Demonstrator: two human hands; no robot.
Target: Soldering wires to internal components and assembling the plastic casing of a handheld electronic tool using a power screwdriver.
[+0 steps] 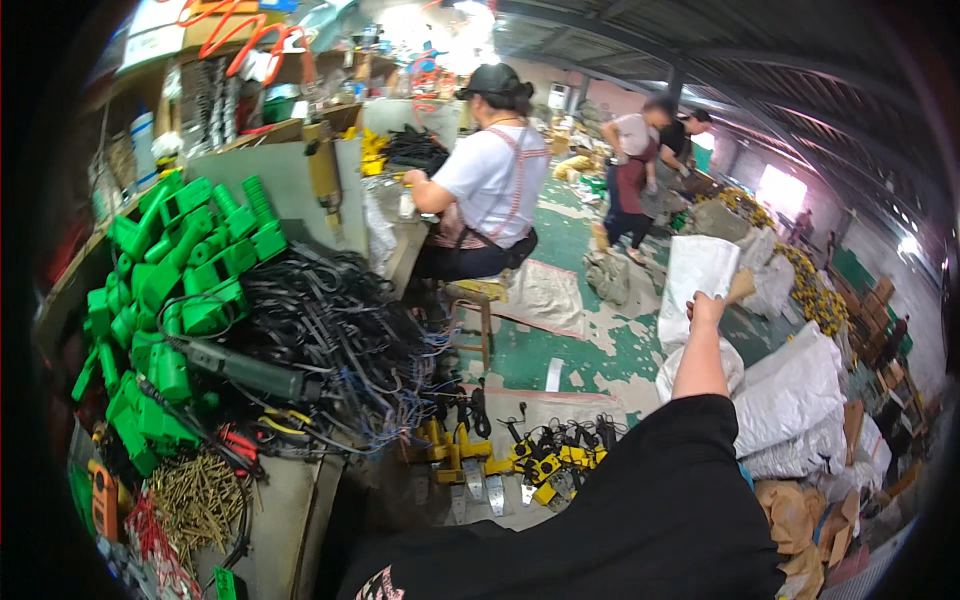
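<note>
My right arm, in a black sleeve, reaches out to the right over the floor. At its end my right hand (707,309) is closed on the edge of an upright white woven sack (697,268). More of the white sack material bulges below the hand. A brown piece (741,286), perhaps cardboard, shows just beyond the fingers. Close by lies another large white sack (795,390). No part of my left hand comes into the picture.
A workbench on the left bears green plastic housings (190,250), black cables (320,320), brass-coloured screws (205,500) and an orange tool (103,500). Yellow-and-black corded devices (550,465) lie on the floor. A seated person (495,180) works ahead; others stand farther off (635,165).
</note>
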